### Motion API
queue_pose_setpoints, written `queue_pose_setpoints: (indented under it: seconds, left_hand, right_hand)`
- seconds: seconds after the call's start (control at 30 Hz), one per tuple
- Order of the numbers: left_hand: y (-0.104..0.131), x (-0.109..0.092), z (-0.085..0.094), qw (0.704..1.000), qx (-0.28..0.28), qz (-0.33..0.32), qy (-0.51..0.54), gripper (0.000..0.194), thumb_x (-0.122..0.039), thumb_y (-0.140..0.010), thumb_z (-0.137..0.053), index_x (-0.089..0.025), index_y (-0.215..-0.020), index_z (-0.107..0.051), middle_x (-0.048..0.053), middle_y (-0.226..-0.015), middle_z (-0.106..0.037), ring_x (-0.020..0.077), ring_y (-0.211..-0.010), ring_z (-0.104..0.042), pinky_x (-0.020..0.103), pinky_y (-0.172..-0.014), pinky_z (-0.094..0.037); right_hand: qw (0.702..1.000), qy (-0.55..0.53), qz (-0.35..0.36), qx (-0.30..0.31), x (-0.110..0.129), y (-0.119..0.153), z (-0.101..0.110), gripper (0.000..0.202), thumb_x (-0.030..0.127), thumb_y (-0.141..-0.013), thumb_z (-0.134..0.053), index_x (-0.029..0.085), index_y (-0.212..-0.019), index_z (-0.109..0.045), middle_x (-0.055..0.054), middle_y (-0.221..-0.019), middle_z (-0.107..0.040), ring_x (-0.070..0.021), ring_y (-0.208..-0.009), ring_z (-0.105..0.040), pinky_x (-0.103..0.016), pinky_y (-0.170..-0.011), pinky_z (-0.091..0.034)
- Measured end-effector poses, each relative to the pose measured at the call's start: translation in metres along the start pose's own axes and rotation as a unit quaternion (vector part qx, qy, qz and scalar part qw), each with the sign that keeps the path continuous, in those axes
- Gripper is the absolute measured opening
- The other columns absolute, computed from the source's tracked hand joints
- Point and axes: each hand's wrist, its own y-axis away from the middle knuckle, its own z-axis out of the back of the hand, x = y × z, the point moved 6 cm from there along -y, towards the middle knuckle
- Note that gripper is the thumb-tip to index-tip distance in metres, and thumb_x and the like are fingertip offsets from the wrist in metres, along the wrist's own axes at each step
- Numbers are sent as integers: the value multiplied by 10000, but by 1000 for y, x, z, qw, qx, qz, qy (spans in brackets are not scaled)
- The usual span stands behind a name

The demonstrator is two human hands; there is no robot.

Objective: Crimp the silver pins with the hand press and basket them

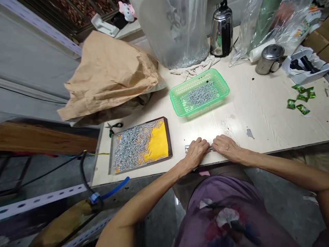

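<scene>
Both hands meet near the table's front edge over a small metal piece (186, 149), whose left end shows beside my left hand. My left hand (197, 151) is closed around it, fingers curled. Close by on the right, my right hand (226, 147) is also closed, at the other end of the same slim piece; most of it is hidden under the fingers. To the left lies a shallow tray (168, 137) with a yellow lining and many small metal pins. Behind the hands stands a green plastic basket (180, 111) holding more pins.
Dark-handled scissors (115, 125) lie left of the tray, below a brown paper sack (110, 75). At the back are a large plastic bag (180, 31), a kettle (221, 31) and a metal cup (268, 60). Green wrapped packets (303, 109) lie at the right.
</scene>
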Motion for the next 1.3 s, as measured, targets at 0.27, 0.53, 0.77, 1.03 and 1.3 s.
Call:
queue_pose_setpoints:
  seconds: [0.27, 0.53, 0.77, 1.03, 1.3]
  left_hand:
    - [4, 2, -1, 999, -38, 25, 2, 245, -323, -955, -535, -152, -1122, -587, 116, -1028, -645, 253, -994, -579, 362, -798, -509]
    - [27, -33, -32, 976, -196, -13, 95, 403, -238, -994, -415, -129, -1382, -435, 216, -1480, -446, 294, -1448, -338, 498, -1139, -375]
    - [30, -53, -42, 966, -197, -18, 165, 501, -410, -975, -473, -141, -1396, -430, 217, -1446, -493, 303, -1430, -373, 554, -1169, -311]
    - [27, -57, -39, 968, -154, -23, 196, 524, -480, -934, -523, -117, -1313, -525, 209, -1322, -590, 336, -1275, -537, 519, -1080, -436]
    - [101, -27, -36, 964, -189, 60, 180, 269, -408, -940, -516, -293, -1088, -708, 92, -1056, -711, 225, -978, -659, 386, -845, -553]
  right_hand:
    - [998, -37, -46, -34, -14, 8, 1, 194, 264, -946, -540, 124, -1026, -648, -105, -892, -626, -240, -846, -504, -341, -727, -359]
    - [994, -93, -52, -24, -52, -3, 9, 324, 334, -980, -434, 147, -1150, -637, -138, -1037, -653, -267, -962, -527, -376, -806, -398]
    - [995, -7, -92, -31, -67, -51, 24, 237, 263, -945, -499, 180, -897, -715, -128, -988, -668, -277, -951, -503, -399, -783, -343]
    - [985, -40, 156, 60, 42, -76, 19, 135, 234, -896, -615, 260, -892, -747, -81, -1203, -632, -294, -1204, -457, -376, -823, -369]
    - [956, -21, 290, 33, 78, -89, -10, 85, 170, -843, -621, 174, -784, -681, -99, -973, -662, -274, -1094, -530, -378, -805, -389]
